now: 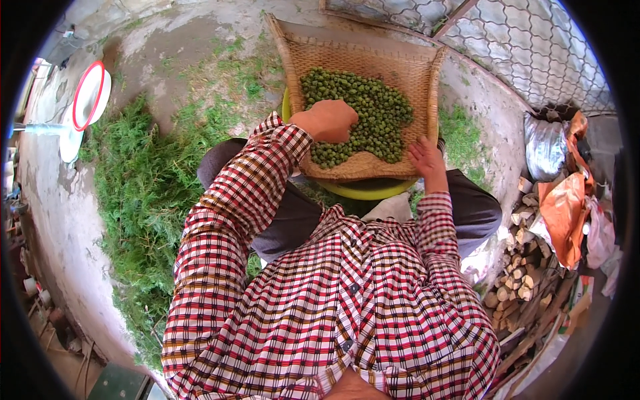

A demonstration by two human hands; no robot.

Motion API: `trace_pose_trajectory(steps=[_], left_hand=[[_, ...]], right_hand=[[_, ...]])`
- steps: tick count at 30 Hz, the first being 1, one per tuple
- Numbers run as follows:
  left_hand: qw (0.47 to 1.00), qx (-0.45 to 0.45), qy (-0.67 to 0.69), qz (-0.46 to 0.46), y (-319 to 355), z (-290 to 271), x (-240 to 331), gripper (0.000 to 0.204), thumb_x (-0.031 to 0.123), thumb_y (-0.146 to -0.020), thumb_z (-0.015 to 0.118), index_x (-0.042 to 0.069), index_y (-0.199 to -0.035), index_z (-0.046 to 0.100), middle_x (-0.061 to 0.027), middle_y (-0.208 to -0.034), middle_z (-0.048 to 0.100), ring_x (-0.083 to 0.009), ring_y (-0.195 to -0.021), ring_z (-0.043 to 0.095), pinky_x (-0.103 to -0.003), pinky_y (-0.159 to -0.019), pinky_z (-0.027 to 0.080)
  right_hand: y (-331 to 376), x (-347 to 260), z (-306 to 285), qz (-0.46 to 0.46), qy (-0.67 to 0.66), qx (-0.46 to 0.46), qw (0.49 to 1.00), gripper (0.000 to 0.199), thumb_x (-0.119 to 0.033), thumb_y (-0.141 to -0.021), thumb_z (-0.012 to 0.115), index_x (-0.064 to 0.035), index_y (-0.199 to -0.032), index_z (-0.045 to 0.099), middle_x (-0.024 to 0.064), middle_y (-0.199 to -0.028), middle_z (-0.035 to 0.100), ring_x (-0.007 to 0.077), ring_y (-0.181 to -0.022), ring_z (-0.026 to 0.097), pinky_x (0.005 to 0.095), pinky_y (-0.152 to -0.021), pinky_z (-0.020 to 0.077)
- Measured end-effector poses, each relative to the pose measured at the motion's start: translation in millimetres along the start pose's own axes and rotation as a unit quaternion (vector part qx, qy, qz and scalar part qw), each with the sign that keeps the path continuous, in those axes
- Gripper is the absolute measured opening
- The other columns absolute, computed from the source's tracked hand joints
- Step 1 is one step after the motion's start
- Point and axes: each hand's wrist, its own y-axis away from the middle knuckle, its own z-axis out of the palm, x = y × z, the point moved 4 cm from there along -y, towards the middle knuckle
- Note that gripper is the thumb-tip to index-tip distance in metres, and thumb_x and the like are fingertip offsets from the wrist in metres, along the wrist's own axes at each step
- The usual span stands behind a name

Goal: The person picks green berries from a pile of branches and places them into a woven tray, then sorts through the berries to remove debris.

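A woven wicker winnowing basket (337,57) with raised side rims rests over a yellow-green basin (367,191) between my knees. Small round green cones (373,110) are heaped inside; I cannot tell their exact kind. My left hand (327,121) is over the near left part of the heap, its fingers curled closed and pointing right. Whatever those fingers hold, if anything, is hidden. On the right side of the basket, near its front corner, my right hand (428,159) grips the rim, with the fingers lying over to the inner side.
Cut green leafy branches (147,187) cover the ground to the left. A white basin with a red rim (90,95) stands at far left. Chopped firewood (523,277), an orange bag (563,217) and a silvery wrapped roll (545,147) lie right, below wire mesh (527,50).
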Motion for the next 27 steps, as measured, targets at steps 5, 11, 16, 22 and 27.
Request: trace_pose_trajectory(steps=[5,11,16,22,27], left_hand=[[0.991,-0.049,-0.107,-0.071,-3.0,3.0,-7.5,0.024,0.011,-0.076,0.056,0.002,-0.099,0.06,-0.0158,-0.089,0.061,-0.0317,-0.085,0.059,-0.043,-0.075,0.047],[0.985,-0.084,-0.088,-0.119,29.8,3.3,-18.5,0.022,0.01,-0.078,0.058,-0.002,-0.096,0.061,-0.0185,-0.103,0.055,-0.0298,-0.103,0.042,-0.048,-0.079,0.044],[0.989,-0.078,-0.102,-0.076,26.4,24.5,-37.1,0.036,0.014,-0.077,0.057,0.004,-0.111,0.057,-0.0118,-0.1,0.055,-0.0282,-0.099,0.043,-0.042,-0.083,0.044],[0.995,-0.055,-0.054,-0.065,24.5,28.5,-42.1,0.026,0.012,-0.074,0.057,0.0,-0.097,0.062,-0.0147,-0.092,0.058,-0.029,-0.093,0.049,-0.04,-0.082,0.045],[0.993,-0.066,-0.047,-0.081,25.6,19.3,-33.7,0.028,0.017,-0.072,0.061,-0.001,-0.094,0.062,-0.0164,-0.092,0.057,-0.0302,-0.093,0.05,-0.04,-0.082,0.045]], right_hand=[[-81.6,39.1,-32.5,-0.148,0.442,-0.025,0.884,0.055,-0.027,-0.08,0.063,-0.0036,-0.125,0.041,0.0151,-0.127,0.041,0.029,-0.114,0.043,0.0443,-0.09,0.0397],[-52.8,38.9,6.5,0.046,0.299,0.084,0.949,0.064,-0.027,-0.083,0.06,-0.0105,-0.136,0.029,0.0129,-0.142,0.023,0.033,-0.127,0.028,0.0503,-0.099,0.0294],[-26.5,34.5,28.1,0.081,0.278,0.072,0.955,0.063,-0.031,-0.086,0.055,-0.0058,-0.136,0.025,0.0165,-0.137,0.028,0.0337,-0.121,0.035,0.0467,-0.095,0.0384],[-11.5,38.4,69.5,0.045,0.308,0.02,0.95,0.067,-0.028,-0.085,0.057,-0.0064,-0.137,0.021,0.0159,-0.138,0.026,0.0332,-0.123,0.032,0.0486,-0.097,0.0364],[-6.1,48.4,116.1,0.01,0.284,-0.031,0.958,0.081,-0.031,-0.08,0.064,-0.0046,-0.139,0.015,0.0149,-0.142,0.018,0.0311,-0.128,0.025,0.0477,-0.1,0.0307]])
